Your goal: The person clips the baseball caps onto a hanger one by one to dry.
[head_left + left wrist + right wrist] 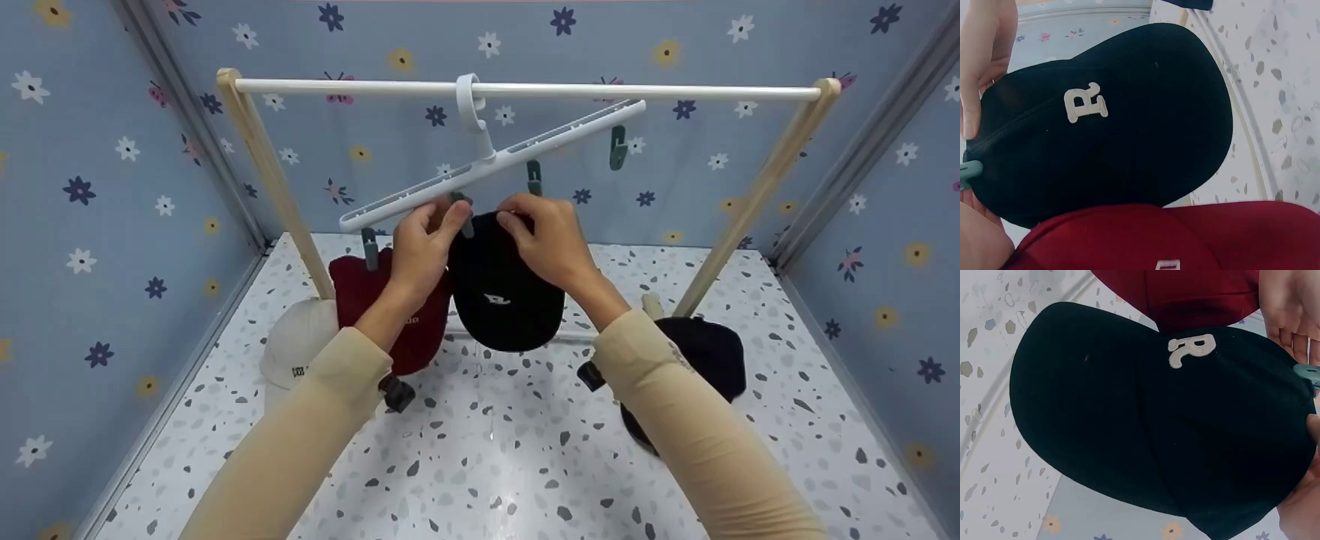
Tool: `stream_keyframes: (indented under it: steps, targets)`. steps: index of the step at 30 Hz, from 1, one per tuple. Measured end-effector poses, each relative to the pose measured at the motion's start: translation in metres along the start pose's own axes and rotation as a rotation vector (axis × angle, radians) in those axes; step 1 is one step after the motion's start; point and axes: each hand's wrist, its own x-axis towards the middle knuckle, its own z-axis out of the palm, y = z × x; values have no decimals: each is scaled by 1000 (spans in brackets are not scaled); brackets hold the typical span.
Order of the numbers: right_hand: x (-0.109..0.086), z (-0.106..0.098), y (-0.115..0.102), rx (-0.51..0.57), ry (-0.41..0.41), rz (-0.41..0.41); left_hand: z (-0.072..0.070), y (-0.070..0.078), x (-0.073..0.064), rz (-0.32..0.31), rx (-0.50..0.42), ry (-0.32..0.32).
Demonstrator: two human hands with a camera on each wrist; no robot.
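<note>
A black baseball cap [506, 304] with a white letter R on its front hangs brim-down below a white hanger [427, 196]. A grey-green clip [466, 223] bites the cap's upper edge, and my left hand [421, 251] pinches that clip, its fingers partly behind the cap in the left wrist view. On the cap's other side, my right hand [553, 244] pinches the upper edge between thumb and fingers. To the left, a dark red cap [424, 345] hangs from another clip [370, 251], partly covered by my left hand and wrist.
The hanger hooks over a white rail [352, 88] on a wooden stand [274, 180] and tilts down to the left. Two more clips hang at its right, one [618, 148] near the end. A cream cap [300, 341] and a dark cap [712, 360] lie on the speckled surface [465, 450].
</note>
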Motion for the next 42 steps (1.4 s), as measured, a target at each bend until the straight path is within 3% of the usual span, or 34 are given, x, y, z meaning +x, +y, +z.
stream_keyframes:
  steps: [4, 16, 22, 32, 36, 42]
  targets:
    - [-4, 1, 0, -8, -19, 9, -3, -4, 0, 26, 62, -27]
    - [-17, -1, 0, -20, -84, 61, -13, -13, 1, 86, 110, -89]
    - [-22, -8, 4, -14, -77, 52, -15, -13, 3, 160, 183, -60]
    - [-31, -19, 9, -1, -107, 92, -16, -15, -1, 332, 430, 33]
    - [-34, -22, 13, -10, -123, 94, -18, -14, -4, 367, 487, 46]
    - [-40, -27, 17, -15, -118, 83, -21, -14, -6, 384, 503, 51]
